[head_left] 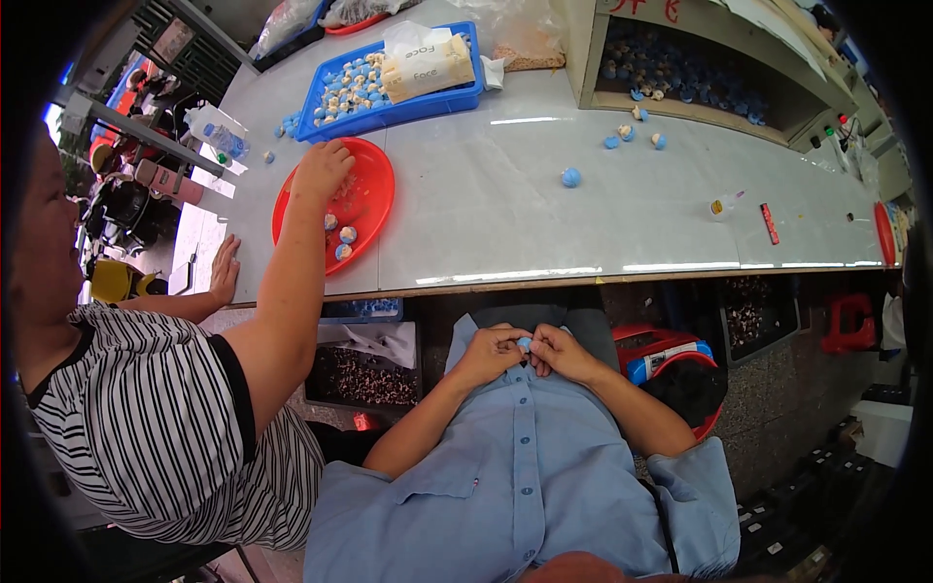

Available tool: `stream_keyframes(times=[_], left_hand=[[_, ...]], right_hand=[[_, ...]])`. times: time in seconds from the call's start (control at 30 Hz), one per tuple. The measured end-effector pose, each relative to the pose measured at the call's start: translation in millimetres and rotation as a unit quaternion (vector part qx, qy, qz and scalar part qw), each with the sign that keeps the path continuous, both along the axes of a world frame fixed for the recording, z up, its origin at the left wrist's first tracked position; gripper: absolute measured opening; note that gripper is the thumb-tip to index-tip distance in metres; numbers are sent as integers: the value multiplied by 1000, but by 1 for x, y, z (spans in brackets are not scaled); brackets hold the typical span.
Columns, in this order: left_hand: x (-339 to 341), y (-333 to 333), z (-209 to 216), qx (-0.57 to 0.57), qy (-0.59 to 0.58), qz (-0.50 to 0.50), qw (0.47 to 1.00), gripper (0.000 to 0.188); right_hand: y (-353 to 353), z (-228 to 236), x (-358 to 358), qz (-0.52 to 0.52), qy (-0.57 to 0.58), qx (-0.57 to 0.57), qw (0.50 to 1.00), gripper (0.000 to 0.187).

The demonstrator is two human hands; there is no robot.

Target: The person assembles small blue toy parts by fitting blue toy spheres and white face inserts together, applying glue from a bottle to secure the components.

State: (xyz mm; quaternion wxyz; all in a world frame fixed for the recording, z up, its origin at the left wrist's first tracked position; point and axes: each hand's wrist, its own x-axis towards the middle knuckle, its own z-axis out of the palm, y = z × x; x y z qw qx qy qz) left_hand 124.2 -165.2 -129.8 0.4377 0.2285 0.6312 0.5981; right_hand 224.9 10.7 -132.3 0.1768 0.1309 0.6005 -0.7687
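Both my hands meet above my lap, just below the table's front edge. Between their fingertips is a small blue-and-white ball-shaped piece [525,344]. My left hand [492,354] pinches it from one side, with thumb and fingers closed. On the other side my right hand [566,353] grips it too, fingers curled. The fingers cover much of the piece, so its details cannot be made out. Similar blue-and-cream pieces lie on the table, among them a blue ball [570,177] beyond my hands.
At my left a co-worker's hand [324,170] reaches into a red plate [381,230] holding several pieces. Behind it stands a blue tray [394,118] of pieces with a tissue pack [428,70]. A wooden bin [583,58] stands far right; a red marker [770,223] lies nearer.
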Motion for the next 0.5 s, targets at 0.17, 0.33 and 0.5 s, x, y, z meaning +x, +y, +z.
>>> stream_keyframes(times=[0.17,0.33,0.5], left_hand=[[-3,-1,-4,-4,26,2,1000,26],[-2,1,0,-26,50,-4,998,28],[-1,1,3,16,-36,9,999,29]], right_hand=[[-2,-1,-1,-2,10,4,1000,17],[3,-9,2,-10,25,-46,999,20],[4,-12,5,-18,37,-87,995,23]])
